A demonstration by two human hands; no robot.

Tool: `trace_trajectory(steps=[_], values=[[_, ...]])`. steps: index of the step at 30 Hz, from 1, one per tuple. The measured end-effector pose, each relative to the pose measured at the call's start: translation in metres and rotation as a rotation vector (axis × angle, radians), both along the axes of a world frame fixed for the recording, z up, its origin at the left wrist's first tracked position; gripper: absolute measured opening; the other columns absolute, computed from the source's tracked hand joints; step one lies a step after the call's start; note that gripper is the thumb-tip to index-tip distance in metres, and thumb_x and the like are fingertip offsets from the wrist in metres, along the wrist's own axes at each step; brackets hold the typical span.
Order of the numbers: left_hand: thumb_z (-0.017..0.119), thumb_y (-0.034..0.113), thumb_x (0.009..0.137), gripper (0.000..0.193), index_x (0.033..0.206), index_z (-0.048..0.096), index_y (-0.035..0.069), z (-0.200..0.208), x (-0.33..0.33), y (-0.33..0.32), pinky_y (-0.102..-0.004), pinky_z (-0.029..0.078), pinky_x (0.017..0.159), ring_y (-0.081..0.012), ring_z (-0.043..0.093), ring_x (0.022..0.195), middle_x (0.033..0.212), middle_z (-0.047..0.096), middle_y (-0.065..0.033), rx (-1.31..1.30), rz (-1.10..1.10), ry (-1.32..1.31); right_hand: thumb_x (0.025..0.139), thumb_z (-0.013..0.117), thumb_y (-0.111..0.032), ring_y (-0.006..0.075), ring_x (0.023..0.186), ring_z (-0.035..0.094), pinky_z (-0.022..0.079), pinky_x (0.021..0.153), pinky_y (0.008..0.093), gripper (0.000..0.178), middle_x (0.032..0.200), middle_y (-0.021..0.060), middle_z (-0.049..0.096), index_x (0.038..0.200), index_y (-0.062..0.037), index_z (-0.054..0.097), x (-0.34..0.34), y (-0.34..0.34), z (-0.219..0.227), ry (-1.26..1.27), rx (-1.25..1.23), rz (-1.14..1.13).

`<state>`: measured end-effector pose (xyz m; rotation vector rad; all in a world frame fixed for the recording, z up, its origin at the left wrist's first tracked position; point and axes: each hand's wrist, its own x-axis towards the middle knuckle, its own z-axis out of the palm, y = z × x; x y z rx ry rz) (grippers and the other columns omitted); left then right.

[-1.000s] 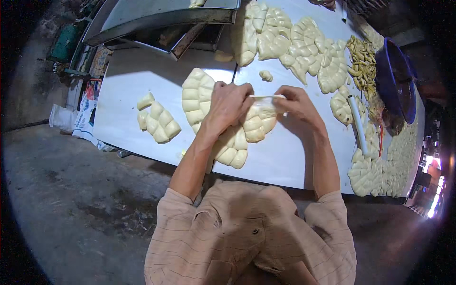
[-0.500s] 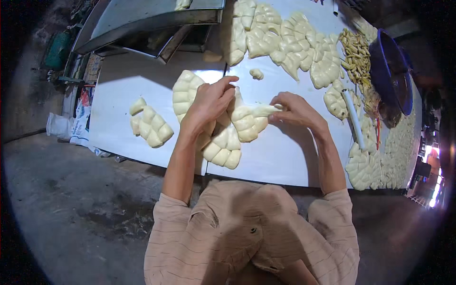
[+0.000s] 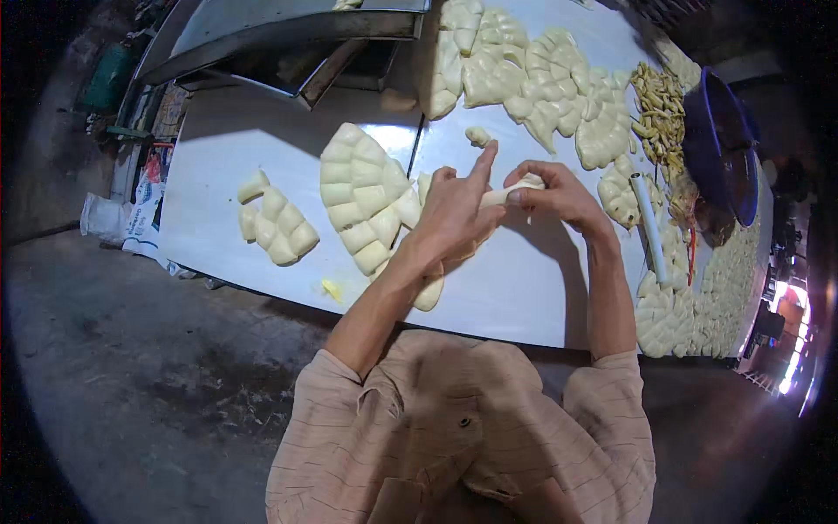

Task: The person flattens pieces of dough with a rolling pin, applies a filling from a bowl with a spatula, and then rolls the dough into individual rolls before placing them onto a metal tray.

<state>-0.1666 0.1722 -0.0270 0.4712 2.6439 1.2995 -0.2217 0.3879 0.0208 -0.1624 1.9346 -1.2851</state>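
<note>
A pale dough strip [image 3: 499,196] stretches between my two hands above the white table. My right hand [image 3: 563,196] pinches its right end, where the dough bunches over the fingers. At the left end is my left hand [image 3: 449,214], index finger stretched out toward a small dough lump [image 3: 477,136], with its lower fingers folded at the strip and partly hidden. Beside my left wrist lies a broad sheet of dough scored into soft squares [image 3: 360,188]. More dough squares show under my left forearm, mostly covered. Farther left rests a smaller group of dough pieces [image 3: 281,229].
Large dough sheets [image 3: 546,79] line the far side. To the right are a heap of yellow slices [image 3: 656,100], a dark blue basin [image 3: 717,144], a pale rod [image 3: 649,229] and many dough pieces [image 3: 729,279]. A metal tray [image 3: 288,39] overhangs the far left.
My left hand has moved right, off the scored sheet, to the strip's end, uncovering more squares. My right hand has bunched its end of the dough. A yellow bit shows near the front edge.
</note>
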Motion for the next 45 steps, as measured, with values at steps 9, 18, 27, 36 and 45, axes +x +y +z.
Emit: trace_trajectory(steps=[9,18,27,36,45], values=[[0.078,0.024,0.083,0.067,0.142,0.053,0.007,0.012,-0.001,0.008,-0.0496,0.038,0.103,-0.0328,0.069,0.095,0.098,0.074,-0.0170,-0.029,0.019,0.040,0.083,0.071,-0.016,0.0120,0.075,0.062,0.050,0.068,0.0282,0.029,0.085,0.0046,0.069,0.109,-0.0031,0.071,0.007,-0.007,-0.013,0.187,0.059,-0.036],[0.066,0.021,0.092,0.031,0.122,0.070,0.013,-0.024,0.005,0.010,-0.0644,0.028,0.113,-0.0346,0.054,0.130,0.133,0.062,-0.0174,-0.297,0.092,0.389,0.070,0.077,-0.010,0.0167,0.070,0.062,0.049,0.059,0.0270,0.024,0.083,0.0109,0.065,0.088,0.0015,0.066,0.026,0.021,0.027,0.061,-0.761,-0.050],[0.054,0.052,0.099,0.069,0.151,0.043,0.007,-0.002,-0.015,-0.009,-0.0688,0.012,0.118,-0.0408,0.032,0.148,0.157,0.039,-0.0219,-0.172,0.019,-0.012,0.089,0.069,-0.007,0.0146,0.094,0.062,0.051,0.083,0.0272,0.031,0.107,0.0077,0.068,0.119,0.0006,0.068,0.117,0.042,0.016,0.167,0.030,-0.500],[0.065,0.033,0.096,0.046,0.135,0.060,0.008,0.017,0.044,0.024,-0.0654,0.023,0.116,-0.0318,0.053,0.133,0.141,0.058,-0.0155,-0.106,-0.062,0.186,0.087,0.074,-0.021,0.0249,0.090,0.066,0.054,0.079,0.0352,0.032,0.106,0.0113,0.063,0.110,-0.0021,0.063,0.160,0.050,-0.018,0.605,0.312,-0.253],[0.058,0.051,0.095,0.074,0.149,0.043,0.005,-0.010,0.118,0.084,-0.0730,0.015,0.116,-0.0306,0.037,0.147,0.158,0.041,-0.0147,-0.496,-0.391,0.294,0.094,0.052,-0.063,0.0359,0.143,0.042,0.024,0.119,0.0594,0.079,0.153,0.0184,0.046,0.148,-0.0061,0.046,0.200,0.066,-0.047,0.935,0.430,-0.026]])
